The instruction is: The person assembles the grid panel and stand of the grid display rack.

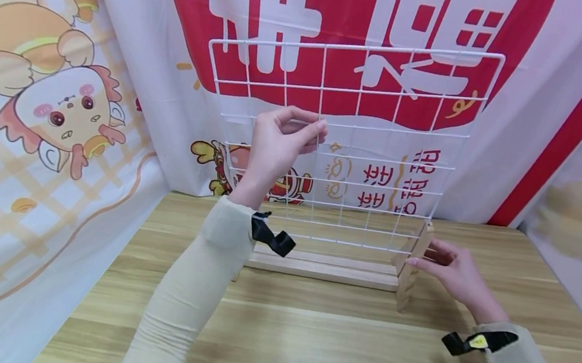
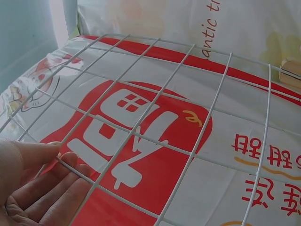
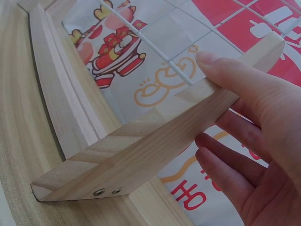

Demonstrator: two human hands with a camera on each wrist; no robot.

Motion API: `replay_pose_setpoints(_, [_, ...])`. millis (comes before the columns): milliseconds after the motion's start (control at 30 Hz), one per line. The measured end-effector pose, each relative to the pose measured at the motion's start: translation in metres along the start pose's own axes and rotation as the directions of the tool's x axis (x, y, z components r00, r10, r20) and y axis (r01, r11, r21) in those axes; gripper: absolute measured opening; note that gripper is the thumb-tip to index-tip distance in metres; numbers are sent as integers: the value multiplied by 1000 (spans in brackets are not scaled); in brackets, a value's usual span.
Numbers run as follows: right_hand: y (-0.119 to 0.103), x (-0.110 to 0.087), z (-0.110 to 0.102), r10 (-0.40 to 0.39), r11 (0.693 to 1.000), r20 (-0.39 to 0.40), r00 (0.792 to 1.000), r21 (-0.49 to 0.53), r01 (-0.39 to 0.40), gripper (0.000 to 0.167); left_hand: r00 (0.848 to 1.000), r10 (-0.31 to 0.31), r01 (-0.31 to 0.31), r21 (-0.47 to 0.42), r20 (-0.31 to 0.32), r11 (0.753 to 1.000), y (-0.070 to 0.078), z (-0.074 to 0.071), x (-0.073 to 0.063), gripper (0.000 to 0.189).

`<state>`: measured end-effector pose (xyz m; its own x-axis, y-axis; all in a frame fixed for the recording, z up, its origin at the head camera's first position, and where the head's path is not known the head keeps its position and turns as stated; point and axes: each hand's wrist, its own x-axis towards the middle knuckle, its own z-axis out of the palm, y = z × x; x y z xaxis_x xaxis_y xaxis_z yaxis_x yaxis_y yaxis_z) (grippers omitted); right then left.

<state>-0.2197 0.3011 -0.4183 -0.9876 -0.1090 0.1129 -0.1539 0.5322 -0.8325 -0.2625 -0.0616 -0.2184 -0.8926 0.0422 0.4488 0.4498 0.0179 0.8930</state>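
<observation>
A white wire grid panel (image 1: pixel 322 88) stands nearly upright, its lower end at a wooden stand. My left hand (image 1: pixel 279 141) pinches a wire of the panel near its middle; in the left wrist view the thumb and fingers (image 2: pixel 49 150) meet at that wire. At the right end of the stand, my right hand (image 1: pixel 458 275) grips the upper part of the wooden side piece (image 3: pixel 155 141). The thumb lies on its near edge and the fingers reach behind. A wooden crossbar (image 1: pixel 323 274) runs along the bottom. My left forearm hides most of the stand's left end.
The stand rests on a wood-grain table (image 1: pixel 305 345). Behind it hangs a printed cloth (image 1: pixel 396 109) with a red patch and white characters. Another cloth (image 1: pixel 49 226) with a cartoon animal borders the left side. Two screw heads (image 3: pixel 99 192) show low on the side piece.
</observation>
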Motion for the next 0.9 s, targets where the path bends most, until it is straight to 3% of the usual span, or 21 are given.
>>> replay_pose_setpoints(900, [1, 0, 0, -7, 1000, -1, 1000, -6, 7, 68, 1000, 2, -2, -8, 13, 1000, -27, 3, -11, 17])
